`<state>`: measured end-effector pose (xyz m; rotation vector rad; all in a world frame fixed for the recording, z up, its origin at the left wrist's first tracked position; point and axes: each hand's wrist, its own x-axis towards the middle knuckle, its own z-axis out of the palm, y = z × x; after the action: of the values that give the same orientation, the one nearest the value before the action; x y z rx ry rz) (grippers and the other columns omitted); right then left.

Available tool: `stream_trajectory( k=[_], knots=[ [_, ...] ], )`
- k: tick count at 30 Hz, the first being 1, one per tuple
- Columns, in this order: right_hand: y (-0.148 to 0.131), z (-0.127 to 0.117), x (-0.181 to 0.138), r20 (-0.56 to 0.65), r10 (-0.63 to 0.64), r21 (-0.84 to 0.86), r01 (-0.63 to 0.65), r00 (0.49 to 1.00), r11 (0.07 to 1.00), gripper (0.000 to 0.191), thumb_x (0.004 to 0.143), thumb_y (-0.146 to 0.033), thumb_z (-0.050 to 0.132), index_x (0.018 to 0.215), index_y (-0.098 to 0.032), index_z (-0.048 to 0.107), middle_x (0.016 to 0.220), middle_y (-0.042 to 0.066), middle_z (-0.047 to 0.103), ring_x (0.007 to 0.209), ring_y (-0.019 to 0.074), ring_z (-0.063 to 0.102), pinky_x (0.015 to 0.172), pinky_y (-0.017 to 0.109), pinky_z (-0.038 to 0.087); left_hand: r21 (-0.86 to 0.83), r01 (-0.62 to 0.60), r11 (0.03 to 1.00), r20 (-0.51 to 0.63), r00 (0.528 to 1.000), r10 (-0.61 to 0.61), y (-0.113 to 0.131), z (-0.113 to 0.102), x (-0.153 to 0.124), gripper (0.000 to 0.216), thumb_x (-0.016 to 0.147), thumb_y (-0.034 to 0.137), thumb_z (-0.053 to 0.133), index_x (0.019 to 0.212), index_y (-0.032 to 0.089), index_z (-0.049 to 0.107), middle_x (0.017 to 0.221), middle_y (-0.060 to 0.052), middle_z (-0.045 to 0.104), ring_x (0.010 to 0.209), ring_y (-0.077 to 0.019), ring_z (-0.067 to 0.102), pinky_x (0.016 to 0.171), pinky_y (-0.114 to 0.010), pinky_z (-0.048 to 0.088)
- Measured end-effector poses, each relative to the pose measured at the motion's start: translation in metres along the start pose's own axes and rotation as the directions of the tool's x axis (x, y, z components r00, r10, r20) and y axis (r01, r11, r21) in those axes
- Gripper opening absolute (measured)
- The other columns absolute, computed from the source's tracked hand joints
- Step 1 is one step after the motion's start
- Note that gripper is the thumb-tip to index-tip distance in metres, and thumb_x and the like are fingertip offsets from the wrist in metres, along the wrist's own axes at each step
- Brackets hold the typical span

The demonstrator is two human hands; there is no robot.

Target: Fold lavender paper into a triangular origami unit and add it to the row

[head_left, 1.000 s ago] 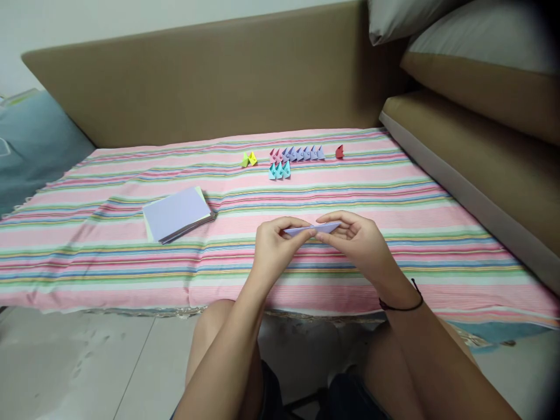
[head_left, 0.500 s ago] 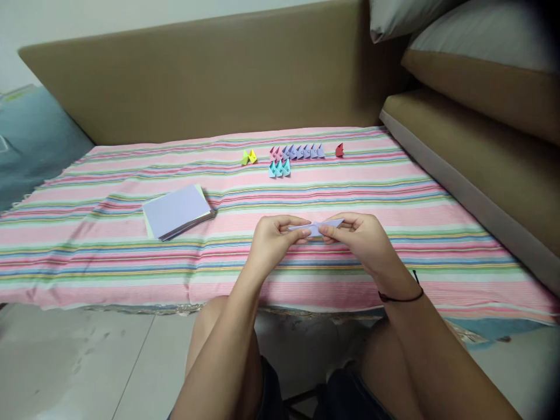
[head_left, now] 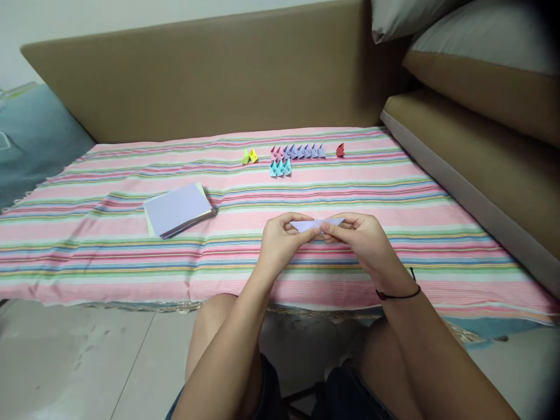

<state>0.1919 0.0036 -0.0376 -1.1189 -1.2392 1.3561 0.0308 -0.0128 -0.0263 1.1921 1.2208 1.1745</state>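
A folded strip of lilac paper (head_left: 315,224) is pinched between both my hands, just above the striped cloth (head_left: 131,251). My left hand (head_left: 282,242) grips its left half with thumb and fingers closed. My right hand (head_left: 363,242), with a black band on the wrist, pinches the right half. Farther back on the cloth lie small folded paper pieces: two yellow-green ones (head_left: 249,156), a row of pink and lilac ones (head_left: 298,152), three light blue ones (head_left: 280,168) and one red one (head_left: 340,150).
A stack of square paper sheets (head_left: 178,210), lilac on top, lies on the cloth to the left. A brown padded backrest (head_left: 210,81) runs behind. Brown cushions (head_left: 476,151) rise at the right. Pale floor tiles (head_left: 87,361) and my knees are below.
My hands have drawn slightly closer together and the lilac paper's left part has folded in, so the strip looks shorter with a pointed middle.
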Motion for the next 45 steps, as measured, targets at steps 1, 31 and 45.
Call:
stream_trajectory(
  k=[1,31,45],
  knots=[
    [0.0,0.001,0.0,0.003,0.002,0.003,-0.002,1.0,1.0,0.031,0.054,-0.04,0.083,0.07,-0.016,0.071,0.057,0.002,0.066,0.055,0.0143,0.061,0.059,0.029,0.054,0.016,-0.008,1.0,-0.024,1.0,0.008,-0.001,0.001,0.0,0.031,0.058,0.029,0.08,0.08,0.012,0.067,0.042,0.006,0.053,0.044,-0.0101,0.056,0.045,-0.019,0.042],
    [0.01,0.004,0.002,0.261,0.161,0.322,-0.243,0.952,0.915,0.024,0.066,-0.037,0.078,0.073,-0.016,0.069,0.066,-0.001,0.061,0.059,0.007,0.055,0.06,0.018,0.049,0.332,-0.396,0.856,0.158,0.918,0.364,0.001,0.004,-0.007,0.027,0.087,0.03,0.049,0.063,0.017,0.047,0.058,0.004,0.042,0.057,-0.0104,0.039,0.055,-0.024,0.03],
    [0.009,0.004,0.001,0.289,0.182,0.32,-0.274,0.94,0.907,0.022,0.068,-0.036,0.077,0.073,-0.016,0.067,0.064,-0.003,0.059,0.058,0.0051,0.055,0.057,0.015,0.047,0.329,-0.368,0.87,0.183,0.928,0.324,0.007,0.003,-0.01,0.036,0.092,0.036,0.038,0.06,0.019,0.039,0.054,0.003,0.045,0.054,-0.0116,0.041,0.056,-0.024,0.033]
  ],
)
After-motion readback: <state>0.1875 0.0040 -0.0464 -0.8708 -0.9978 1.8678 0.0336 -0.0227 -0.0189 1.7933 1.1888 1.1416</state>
